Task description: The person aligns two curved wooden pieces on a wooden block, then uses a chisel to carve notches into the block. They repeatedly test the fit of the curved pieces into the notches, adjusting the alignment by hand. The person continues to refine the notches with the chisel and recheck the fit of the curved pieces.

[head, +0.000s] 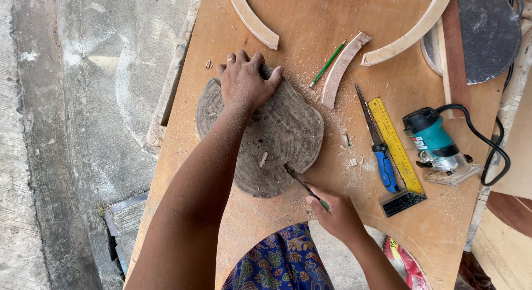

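1. Your right hand (339, 215) has its grip closed on a thin pencil (303, 183), tip at the near edge of the dark wood slab (282, 135).
2. Your left hand (244, 82) presses flat, fingers spread, on the slab's far end, mid-worktop (233, 223).
3. Judging by the already curved outline and the scattered shavings (354, 162), shaping looks advanced; marking goes on.

The left hand (244, 82) covers the far edge of the wood slab (266, 137), while beyond the slab both curved wooden strips (407, 38) run off the picture's top edge.
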